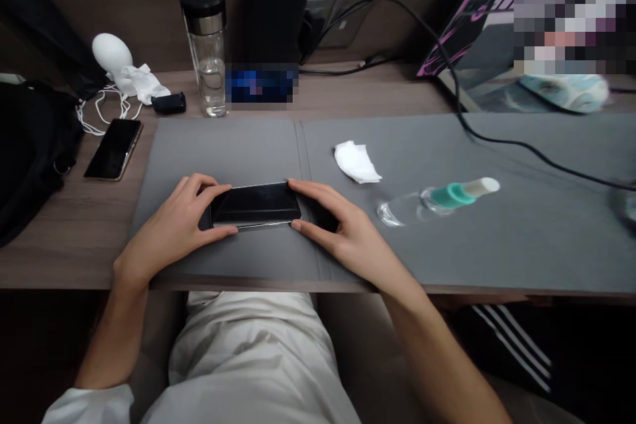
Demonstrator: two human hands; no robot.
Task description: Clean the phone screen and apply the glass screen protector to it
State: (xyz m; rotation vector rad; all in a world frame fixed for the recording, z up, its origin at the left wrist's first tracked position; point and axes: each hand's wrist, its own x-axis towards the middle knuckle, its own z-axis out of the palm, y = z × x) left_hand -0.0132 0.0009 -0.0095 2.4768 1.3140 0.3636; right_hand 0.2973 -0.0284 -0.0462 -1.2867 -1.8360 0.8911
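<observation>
A smartphone [256, 204] with a dark screen lies sideways on the grey desk mat [238, 146], near the desk's front edge. My left hand [179, 222] grips its left end, thumb on the near edge and fingers on the far edge. At the other end, my right hand [342, 225] pinches the right corners the same way. A folded white tissue [356, 162] rests on the mat beyond my right hand. To the right of that lies a clear spray bottle [407, 207] with a green collar and a whitish cap, on its side.
A second phone [114, 149] lies at the left by white cables and a black bag [34, 152]. Behind the mat stand a glass water bottle [211, 59] and a dark device [278, 6]. A black cable [462, 116] crosses the right side.
</observation>
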